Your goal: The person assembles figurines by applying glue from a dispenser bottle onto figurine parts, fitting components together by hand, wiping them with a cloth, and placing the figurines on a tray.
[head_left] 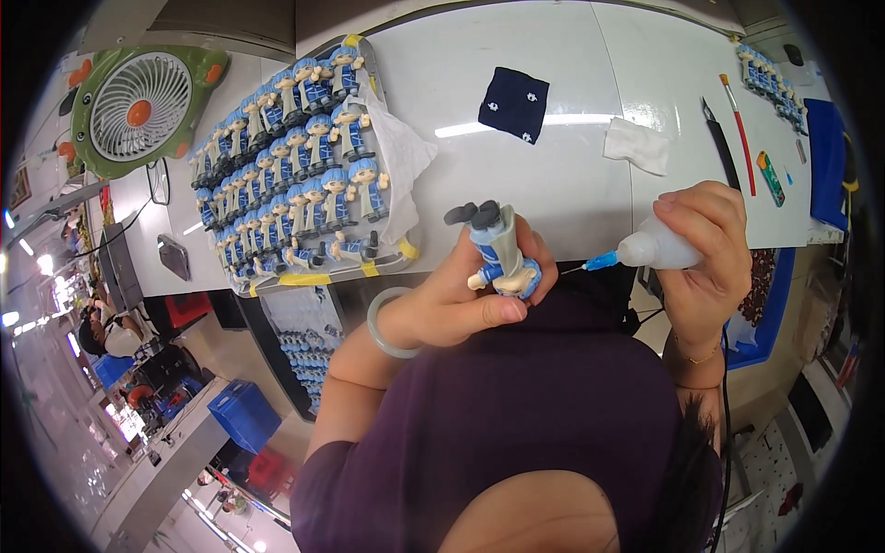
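My left hand point(452, 300) is closed around a small painted figurine point(498, 247) with blue hair, a blue outfit and a pale cape. It is held head down, its dark shoes pointing up and away. In my right hand point(705, 249) is a white squeeze bottle point(659, 247), with a blue needle tip point(601, 262) aimed left toward the figurine. A gap separates the needle from the figurine's head. Both hands are just above the table's near edge.
A tray of similar figurines point(295, 166) stands left, beside a green fan point(138, 111) and a phone point(172, 256). A dark cloth point(514, 104), white tissue point(636, 147), red brush point(742, 134), black-handled tool point(721, 143) and green cutter point(771, 179) lie on the table point(415, 55). More figurines point(770, 78) stand far right.
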Demonstrator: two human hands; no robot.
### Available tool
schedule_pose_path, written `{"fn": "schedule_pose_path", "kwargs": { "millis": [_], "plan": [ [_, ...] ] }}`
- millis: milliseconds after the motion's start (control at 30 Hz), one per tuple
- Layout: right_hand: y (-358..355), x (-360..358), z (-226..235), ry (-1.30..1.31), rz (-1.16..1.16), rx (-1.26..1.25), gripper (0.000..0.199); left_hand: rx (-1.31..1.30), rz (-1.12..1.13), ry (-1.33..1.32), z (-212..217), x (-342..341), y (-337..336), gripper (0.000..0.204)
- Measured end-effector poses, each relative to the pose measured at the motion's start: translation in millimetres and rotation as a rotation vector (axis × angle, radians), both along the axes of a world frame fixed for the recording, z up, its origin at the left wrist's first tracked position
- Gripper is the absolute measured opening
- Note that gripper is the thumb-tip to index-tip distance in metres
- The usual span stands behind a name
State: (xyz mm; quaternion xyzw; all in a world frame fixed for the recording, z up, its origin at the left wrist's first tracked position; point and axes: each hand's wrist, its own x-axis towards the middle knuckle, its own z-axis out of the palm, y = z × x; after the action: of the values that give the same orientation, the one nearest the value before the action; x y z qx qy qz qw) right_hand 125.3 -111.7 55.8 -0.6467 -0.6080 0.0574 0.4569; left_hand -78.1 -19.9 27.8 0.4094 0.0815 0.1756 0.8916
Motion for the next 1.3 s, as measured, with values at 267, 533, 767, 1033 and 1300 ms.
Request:
{"fn": "schedule_pose_path", "kwargs": {
  "millis": [267, 533, 767, 1033, 1300],
  "plan": [
    [-0.4, 2.0, 1.9, -0.003, 0.016, -0.012, 0.036, -0.029, 0.009, 0.079, 7.9, 2.4, -0.5, 0.046],
    [-0.4, 3.3, 2.1, -0.076, 0.026, -0.011, 0.036, -0.047, -0.096, 0.032, 3.6, -0.1, 1.2, 0.041],
    [-3.5, 4.4, 5.5, -0.226, 0.044, -0.010, 0.042, 0.004, -0.123, 0.076, 2.3, -2.6, 0.6, 0.045],
    [-5.0, 5.3, 8.4, -0.321, 0.081, -0.025, 0.041, -0.010, -0.103, 0.088, 0.3, -5.0, -1.6, 0.048],
    [-5.6, -1.0, 17.5, -0.387, 0.037, -0.060, 0.038, 0.040, -0.119, 0.082, -5.0, -7.6, -1.9, 0.052]
  ]
}}
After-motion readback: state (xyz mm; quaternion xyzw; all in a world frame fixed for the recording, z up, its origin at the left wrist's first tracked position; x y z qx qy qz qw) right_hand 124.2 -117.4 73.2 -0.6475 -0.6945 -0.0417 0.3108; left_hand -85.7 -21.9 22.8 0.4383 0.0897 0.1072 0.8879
